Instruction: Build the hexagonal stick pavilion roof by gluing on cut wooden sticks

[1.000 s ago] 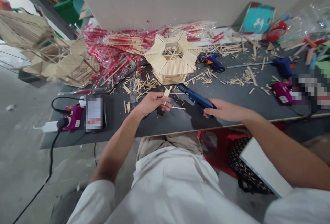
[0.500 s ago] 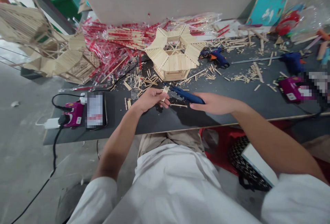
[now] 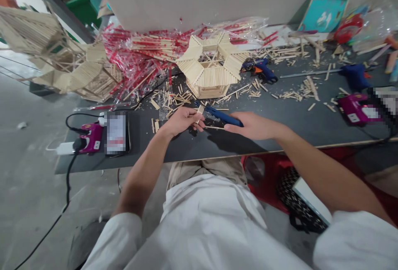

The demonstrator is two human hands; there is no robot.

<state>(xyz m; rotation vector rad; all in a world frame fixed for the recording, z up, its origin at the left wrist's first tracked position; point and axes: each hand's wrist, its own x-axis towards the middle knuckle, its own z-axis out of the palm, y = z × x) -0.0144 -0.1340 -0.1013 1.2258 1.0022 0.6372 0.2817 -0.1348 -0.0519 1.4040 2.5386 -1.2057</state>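
Observation:
My left hand [image 3: 185, 121] is closed around a few short wooden sticks [image 3: 200, 110], held side by side just above the table. My right hand [image 3: 253, 125] grips a long, slim blue tool [image 3: 225, 117] with a dark tip; its exact kind is unclear. That tip lies across the upper ends of the sticks, close to my left fingers. Between the hands, a thin wooden stick [image 3: 215, 128] extends from near my left fingertips. Just beyond stands a star-shaped model of wooden sticks [image 3: 214, 69].
Loose stick pieces litter the dark table [image 3: 149, 147]. Left are a phone [image 3: 116, 133] and a purple power strip [image 3: 91, 138]; a larger stick model [image 3: 73, 69] stands far left. Blue glue guns [image 3: 263, 70] lie right. Red-marked plastic packets [image 3: 137, 46] line the wall.
My right hand and the blue tool have shifted slightly left, toward the sticks. My left hand keeps its hold almost unmoved. The view has shifted a little.

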